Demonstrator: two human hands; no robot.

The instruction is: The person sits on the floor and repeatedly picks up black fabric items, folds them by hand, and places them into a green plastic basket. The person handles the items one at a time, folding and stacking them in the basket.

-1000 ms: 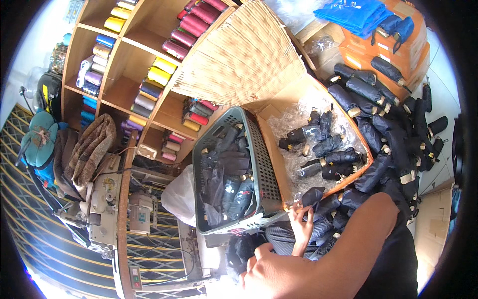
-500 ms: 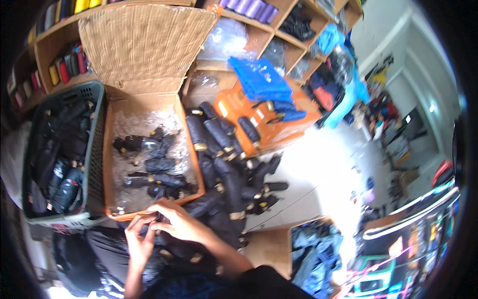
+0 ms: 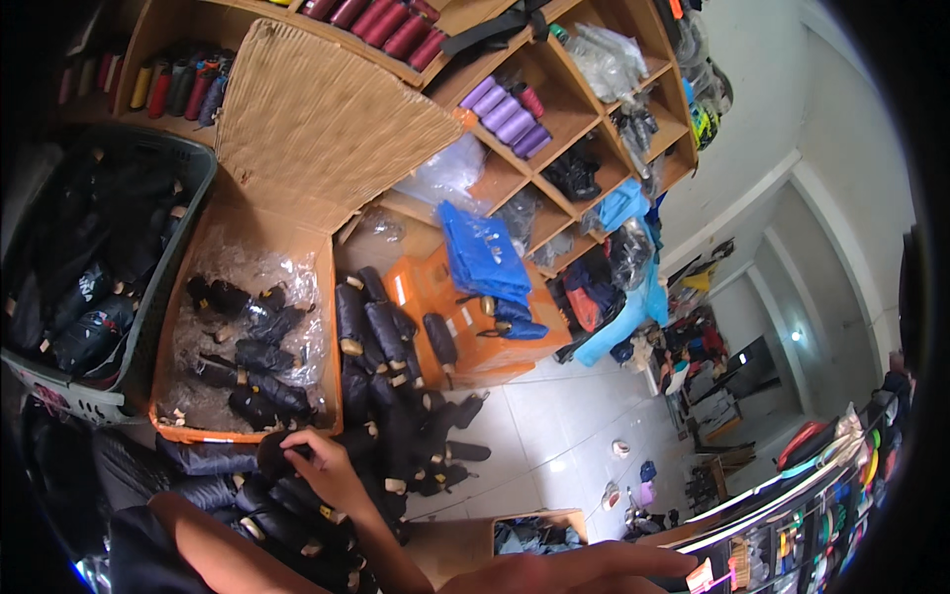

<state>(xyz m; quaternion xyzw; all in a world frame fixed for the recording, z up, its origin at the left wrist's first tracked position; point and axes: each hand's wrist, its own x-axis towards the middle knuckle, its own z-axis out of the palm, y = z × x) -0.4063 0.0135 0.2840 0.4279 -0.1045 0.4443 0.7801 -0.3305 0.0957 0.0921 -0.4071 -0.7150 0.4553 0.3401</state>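
My right hand (image 3: pixel 325 469) has its fingers curled round a dark, rounded black thread spool (image 3: pixel 272 455), partly hidden, at the near edge of the open cardboard box (image 3: pixel 336 346). Close to the camera at the lower edge, my left hand (image 3: pixel 584 566) stretches its fingers toward the right, apparently holding nothing; only part of it shows. Its bare forearm crosses the lower left. In the box, several black spools (image 3: pixel 265 356) lie on clear plastic wrap. More black spools (image 3: pixel 381 332) with pale core ends are heaped beside and below the box.
A grey-green plastic basket (image 3: pixel 183 267) full of black spools stands left. Beyond the heap is an orange carton (image 3: pixel 495 351) with blue plastic packets (image 3: pixel 485 252) on top. Wooden shelves (image 3: pixel 554 89) hold coloured spools. A carton of dark cloth (image 3: pixel 569 517) sits on the floor near the lower edge.
My hands have parted: the left has left the right and swung across to the lower right. The right stays by the box's near edge. The view has tilted up, showing more shelves.
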